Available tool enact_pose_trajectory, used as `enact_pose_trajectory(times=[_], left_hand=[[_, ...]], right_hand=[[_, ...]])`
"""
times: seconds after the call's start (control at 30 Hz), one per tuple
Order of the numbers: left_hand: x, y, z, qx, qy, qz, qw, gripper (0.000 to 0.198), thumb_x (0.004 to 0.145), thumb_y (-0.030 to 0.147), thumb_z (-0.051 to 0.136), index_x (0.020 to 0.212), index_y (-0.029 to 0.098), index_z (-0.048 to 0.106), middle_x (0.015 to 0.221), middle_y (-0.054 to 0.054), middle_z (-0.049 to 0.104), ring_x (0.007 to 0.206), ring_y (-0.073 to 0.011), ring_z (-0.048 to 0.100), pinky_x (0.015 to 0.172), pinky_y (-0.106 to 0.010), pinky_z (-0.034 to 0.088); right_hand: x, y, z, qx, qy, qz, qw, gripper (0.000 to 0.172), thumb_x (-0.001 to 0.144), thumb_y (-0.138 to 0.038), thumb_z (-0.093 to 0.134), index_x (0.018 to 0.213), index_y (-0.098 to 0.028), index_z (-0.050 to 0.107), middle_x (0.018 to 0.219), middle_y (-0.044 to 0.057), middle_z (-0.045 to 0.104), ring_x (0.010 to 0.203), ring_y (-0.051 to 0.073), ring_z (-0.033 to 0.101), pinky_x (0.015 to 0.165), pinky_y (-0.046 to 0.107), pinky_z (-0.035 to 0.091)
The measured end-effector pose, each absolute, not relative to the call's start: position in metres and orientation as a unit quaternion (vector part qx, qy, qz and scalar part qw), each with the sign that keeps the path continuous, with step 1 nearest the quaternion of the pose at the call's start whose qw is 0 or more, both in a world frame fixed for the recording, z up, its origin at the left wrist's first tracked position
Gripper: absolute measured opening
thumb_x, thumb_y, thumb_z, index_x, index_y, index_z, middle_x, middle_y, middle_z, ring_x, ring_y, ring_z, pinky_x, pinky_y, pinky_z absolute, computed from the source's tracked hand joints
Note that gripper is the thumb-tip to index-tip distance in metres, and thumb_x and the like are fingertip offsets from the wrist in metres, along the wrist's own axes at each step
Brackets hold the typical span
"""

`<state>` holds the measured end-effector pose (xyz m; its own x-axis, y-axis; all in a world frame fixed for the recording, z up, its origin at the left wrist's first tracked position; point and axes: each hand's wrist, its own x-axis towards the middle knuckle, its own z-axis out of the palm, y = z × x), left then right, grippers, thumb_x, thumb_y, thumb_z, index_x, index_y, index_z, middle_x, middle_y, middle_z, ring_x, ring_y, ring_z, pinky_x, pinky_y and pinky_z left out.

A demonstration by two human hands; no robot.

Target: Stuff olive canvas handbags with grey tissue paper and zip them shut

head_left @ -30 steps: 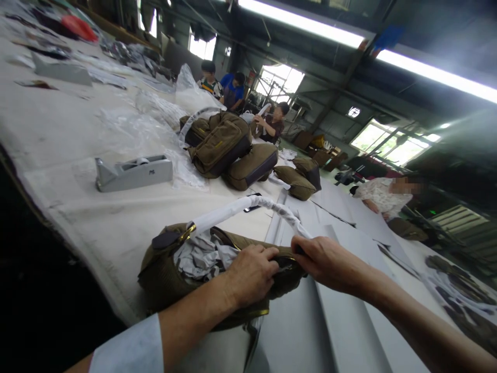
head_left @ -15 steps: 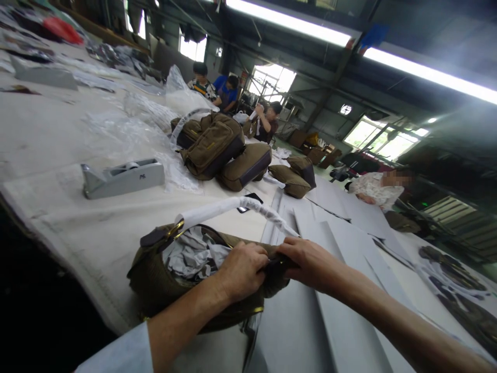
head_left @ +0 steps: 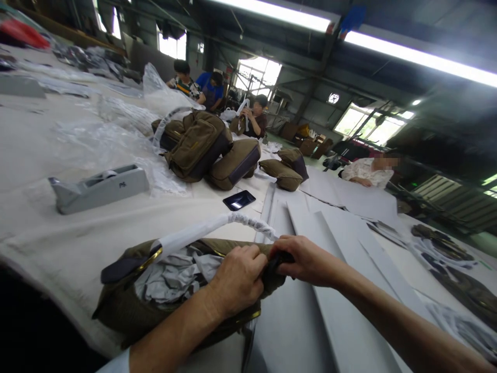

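Observation:
An olive-green handbag (head_left: 124, 305) lies on the table in front of me, its zipped top open. Crumpled grey-white paper (head_left: 178, 274) fills the opening. The bag's handle (head_left: 198, 230), wrapped in white material, arches over the top from a gold-coloured ring. My left hand (head_left: 238, 274) is closed on the bag's edge near its right end, the fingertips partly hidden. Close beside it, my right hand (head_left: 301, 259) pinches the dark end of the bag where the handle meets it.
Beyond the bag are a grey tape dispenser (head_left: 103, 189), a phone (head_left: 239, 200) and several olive bags (head_left: 236, 163). Clear plastic (head_left: 104, 145) lies at left. Grey sheets (head_left: 334, 254) cover the table at right. Several people work farther off, one in a light patterned shirt (head_left: 367, 173).
The view has shifted, so the bag sits lower and farther left. The phone, partly behind the handle before, now shows whole. Both hands stay on the bag's right end.

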<state>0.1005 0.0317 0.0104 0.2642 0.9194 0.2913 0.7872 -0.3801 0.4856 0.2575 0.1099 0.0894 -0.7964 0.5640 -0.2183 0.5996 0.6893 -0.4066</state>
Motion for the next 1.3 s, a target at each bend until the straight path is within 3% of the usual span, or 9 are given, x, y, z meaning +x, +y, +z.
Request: enact_pose_trajectory(times=[0.07, 0.2, 0.4, 0.53, 0.63, 0.73, 0.87, 1.1, 1.3], left_hand=[[0.1, 0.031, 0.014, 0.788, 0.539, 0.275, 0.118, 0.006, 0.075, 0.02, 0.05, 0.079, 0.018, 0.053, 0.084, -0.004, 0.056, 0.077, -0.0202, 0.051, 0.071, -0.034, 0.038], [0.106, 0.032, 0.017, 0.765, 0.558, 0.295, 0.131, 0.025, 0.086, 0.042, 0.049, 0.083, 0.018, 0.057, 0.083, -0.004, 0.057, 0.079, -0.0217, 0.052, 0.072, -0.036, 0.038], [0.116, 0.033, 0.001, 0.723, 0.558, 0.378, 0.153, 0.008, 0.084, 0.023, 0.052, 0.079, 0.017, 0.051, 0.081, -0.003, 0.056, 0.078, -0.0187, 0.052, 0.069, -0.03, 0.039], [0.114, 0.035, 0.003, 0.684, 0.57, 0.367, 0.271, 0.012, 0.084, 0.026, 0.052, 0.076, 0.018, 0.05, 0.07, 0.001, 0.056, 0.064, -0.0147, 0.051, 0.058, -0.026, 0.034], [0.114, 0.038, 0.009, 0.676, 0.532, 0.4, 0.315, 0.019, 0.088, 0.031, 0.045, 0.077, 0.018, 0.054, 0.074, 0.001, 0.056, 0.07, -0.0146, 0.052, 0.063, -0.026, 0.036], [0.115, 0.038, 0.013, 0.67, 0.515, 0.439, 0.305, 0.026, 0.091, 0.032, 0.041, 0.075, 0.016, 0.054, 0.077, -0.001, 0.054, 0.075, -0.0149, 0.052, 0.068, -0.026, 0.038], [0.11, 0.033, 0.012, 0.695, 0.552, 0.369, 0.274, 0.022, 0.091, 0.025, 0.039, 0.078, 0.017, 0.055, 0.076, -0.001, 0.057, 0.073, -0.0164, 0.052, 0.068, -0.03, 0.038], [0.094, 0.016, 0.011, 0.787, 0.579, 0.208, 0.044, 0.025, 0.089, 0.015, 0.034, 0.079, 0.015, 0.057, 0.082, -0.007, 0.061, 0.082, -0.0255, 0.053, 0.075, -0.042, 0.036], [0.094, 0.015, 0.011, 0.752, 0.531, 0.349, 0.176, 0.019, 0.087, 0.02, 0.043, 0.08, 0.016, 0.06, 0.091, -0.004, 0.065, 0.086, -0.0196, 0.056, 0.079, -0.035, 0.039]], right_hand=[[0.259, 0.109, 0.088, 0.308, 0.926, -0.217, 0.024, 0.02, 0.065, -0.006, 0.055, 0.081, -0.015, 0.062, 0.076, 0.0, 0.057, 0.067, 0.01, 0.051, 0.063, 0.02, 0.037], [0.261, 0.106, 0.083, 0.299, 0.934, -0.197, 0.003, 0.02, 0.066, -0.005, 0.055, 0.081, -0.015, 0.063, 0.078, 0.001, 0.06, 0.071, 0.012, 0.053, 0.065, 0.021, 0.038], [0.264, 0.104, 0.087, 0.312, 0.929, -0.2, 0.003, 0.02, 0.067, -0.008, 0.059, 0.085, -0.015, 0.065, 0.081, 0.002, 0.061, 0.073, 0.013, 0.055, 0.067, 0.021, 0.04], [0.266, 0.104, 0.089, 0.313, 0.928, -0.201, 0.001, 0.019, 0.068, -0.009, 0.061, 0.086, -0.014, 0.066, 0.081, 0.001, 0.062, 0.072, 0.012, 0.055, 0.065, 0.02, 0.04], [0.266, 0.104, 0.087, 0.309, 0.931, -0.194, -0.004, 0.017, 0.069, -0.009, 0.06, 0.086, -0.013, 0.066, 0.08, 0.002, 0.062, 0.071, 0.011, 0.055, 0.065, 0.02, 0.039], [0.266, 0.105, 0.085, 0.317, 0.932, -0.175, 0.001, 0.015, 0.07, -0.011, 0.061, 0.084, -0.013, 0.065, 0.079, 0.002, 0.061, 0.069, 0.011, 0.054, 0.063, 0.02, 0.038], [0.268, 0.106, 0.086, 0.33, 0.932, -0.151, -0.002, 0.014, 0.07, -0.012, 0.063, 0.083, -0.015, 0.065, 0.079, 0.002, 0.06, 0.07, 0.011, 0.053, 0.062, 0.02, 0.035], [0.272, 0.105, 0.088, 0.31, 0.941, -0.138, 0.016, 0.011, 0.072, -0.014, 0.067, 0.082, -0.017, 0.063, 0.081, 0.0, 0.059, 0.072, 0.01, 0.054, 0.064, 0.02, 0.037], [0.252, 0.084, 0.099, 0.36, 0.925, -0.003, 0.125, 0.012, 0.08, -0.014, 0.058, 0.09, -0.016, 0.066, 0.092, 0.009, 0.062, 0.084, 0.022, 0.059, 0.062, 0.028, 0.044]])
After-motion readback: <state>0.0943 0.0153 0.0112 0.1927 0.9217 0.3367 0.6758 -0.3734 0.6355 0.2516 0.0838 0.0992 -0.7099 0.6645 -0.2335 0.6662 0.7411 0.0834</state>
